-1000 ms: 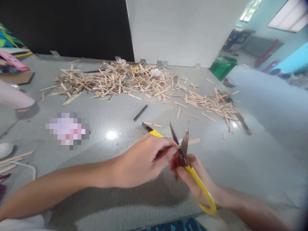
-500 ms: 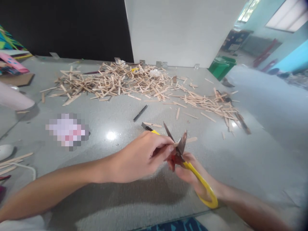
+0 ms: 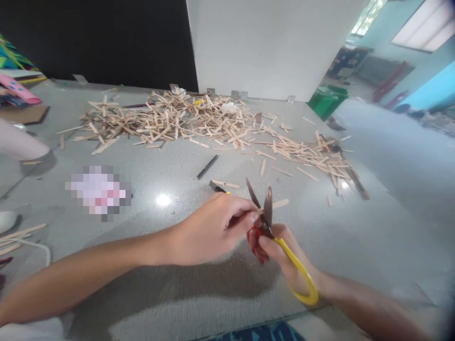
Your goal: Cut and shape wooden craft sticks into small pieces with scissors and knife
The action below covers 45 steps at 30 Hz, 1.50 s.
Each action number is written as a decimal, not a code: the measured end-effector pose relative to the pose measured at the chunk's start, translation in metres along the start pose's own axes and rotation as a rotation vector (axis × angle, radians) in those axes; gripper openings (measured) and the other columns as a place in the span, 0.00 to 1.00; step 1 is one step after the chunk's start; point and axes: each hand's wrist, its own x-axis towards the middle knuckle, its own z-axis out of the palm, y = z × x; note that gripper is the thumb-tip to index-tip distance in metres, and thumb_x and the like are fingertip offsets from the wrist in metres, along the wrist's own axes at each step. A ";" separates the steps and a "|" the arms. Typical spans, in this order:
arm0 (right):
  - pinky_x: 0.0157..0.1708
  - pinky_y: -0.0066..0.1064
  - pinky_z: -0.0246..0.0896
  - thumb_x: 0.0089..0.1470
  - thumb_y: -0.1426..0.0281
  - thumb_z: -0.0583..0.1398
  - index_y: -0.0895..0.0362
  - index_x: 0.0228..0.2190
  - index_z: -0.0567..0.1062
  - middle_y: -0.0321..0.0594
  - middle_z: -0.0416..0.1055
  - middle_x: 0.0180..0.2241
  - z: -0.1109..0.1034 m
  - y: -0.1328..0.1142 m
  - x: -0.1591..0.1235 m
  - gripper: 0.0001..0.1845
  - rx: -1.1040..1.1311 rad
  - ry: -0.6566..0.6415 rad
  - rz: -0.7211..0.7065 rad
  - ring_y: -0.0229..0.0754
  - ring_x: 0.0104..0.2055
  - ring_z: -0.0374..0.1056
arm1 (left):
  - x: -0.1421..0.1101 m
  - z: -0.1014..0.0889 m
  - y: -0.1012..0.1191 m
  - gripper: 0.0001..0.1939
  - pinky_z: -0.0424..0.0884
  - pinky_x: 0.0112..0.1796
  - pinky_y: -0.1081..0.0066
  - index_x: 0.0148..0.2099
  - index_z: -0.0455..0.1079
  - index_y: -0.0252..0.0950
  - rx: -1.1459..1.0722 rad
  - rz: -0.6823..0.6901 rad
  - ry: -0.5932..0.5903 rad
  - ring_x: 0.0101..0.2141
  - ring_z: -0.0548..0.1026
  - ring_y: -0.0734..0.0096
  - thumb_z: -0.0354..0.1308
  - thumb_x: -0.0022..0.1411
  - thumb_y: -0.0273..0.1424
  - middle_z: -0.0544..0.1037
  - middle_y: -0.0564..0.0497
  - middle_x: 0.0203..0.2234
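Centrally, open scissors, stick in left hand

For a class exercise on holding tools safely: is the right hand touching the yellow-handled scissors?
Touching. The head view shows the right hand gripping the yellow-handled scissors, with the handle lying against the thumb.

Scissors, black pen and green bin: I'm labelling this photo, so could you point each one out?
Scissors [image 3: 267,229]: head view, on the metal near the pivot.
Black pen [image 3: 208,166]: head view, mid-barrel.
Green bin [image 3: 323,105]: head view, on its outer wall.
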 end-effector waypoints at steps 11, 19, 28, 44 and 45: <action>0.27 0.32 0.54 0.70 0.44 0.58 0.56 0.32 0.71 0.34 0.61 0.26 0.000 0.001 -0.001 0.29 0.007 -0.017 0.010 0.37 0.27 0.56 | -0.002 0.000 0.004 0.15 0.63 0.29 0.77 0.36 0.76 0.33 -0.075 0.006 0.023 0.27 0.75 0.78 0.52 0.77 0.25 0.82 0.54 0.27; 0.26 0.31 0.51 0.68 0.40 0.57 0.56 0.31 0.70 0.34 0.59 0.26 0.002 -0.003 -0.002 0.31 0.002 0.000 0.055 0.37 0.27 0.55 | -0.002 0.001 0.004 0.16 0.62 0.28 0.77 0.37 0.77 0.32 -0.073 0.005 0.027 0.27 0.75 0.78 0.51 0.77 0.25 0.82 0.53 0.28; 0.26 0.31 0.52 0.69 0.40 0.57 0.56 0.31 0.70 0.34 0.59 0.25 0.000 0.000 0.001 0.32 0.003 -0.002 0.033 0.37 0.26 0.55 | -0.001 0.001 0.002 0.16 0.63 0.29 0.76 0.38 0.77 0.32 -0.086 0.004 0.028 0.27 0.74 0.77 0.51 0.78 0.27 0.81 0.53 0.28; 0.36 0.35 0.63 0.68 0.44 0.60 0.55 0.49 0.75 0.42 0.68 0.38 -0.008 -0.012 -0.002 0.27 -0.016 -0.078 -0.147 0.46 0.40 0.64 | -0.002 -0.012 0.005 0.19 0.69 0.35 0.77 0.43 0.79 0.33 -0.249 -0.004 -0.011 0.34 0.78 0.75 0.50 0.82 0.35 0.83 0.51 0.34; 0.36 0.35 0.63 0.69 0.44 0.60 0.55 0.48 0.75 0.42 0.68 0.37 -0.008 -0.013 -0.002 0.27 -0.029 -0.080 -0.149 0.46 0.40 0.64 | -0.003 -0.011 0.004 0.19 0.69 0.36 0.77 0.43 0.80 0.33 -0.235 -0.008 -0.017 0.35 0.78 0.74 0.50 0.82 0.35 0.84 0.50 0.35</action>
